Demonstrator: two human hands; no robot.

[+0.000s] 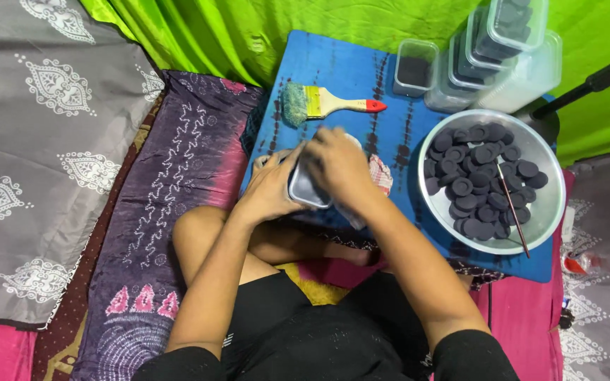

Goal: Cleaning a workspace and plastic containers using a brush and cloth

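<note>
My knees and black shorts [305, 331] sit closest to me, tucked up against the low blue table [351, 70]. My left hand [270, 185] cups the side of a small clear box [310, 189] with a dark inside, fingers wrapped around it, and my right hand [338, 164] presses over its top, closed on it too, just above the table's near edge. To do this well, I judge I should keep the box level, steady it with the left and work evenly with the right so nothing tips out; what is in it I cannot tell, since my hands cover it. Behind my hands lies a paintbrush [330, 104] with a yellow handle and red tip. Further right, at the back, stands an open little box [414, 67] with dark powder at the bottom, then a stack of boxes [503, 49] holding dark discs. At the far right a big metal bowl [548, 204] is heaped with round black discs [478, 180], with a thin stick [513, 206] resting across them.
</note>
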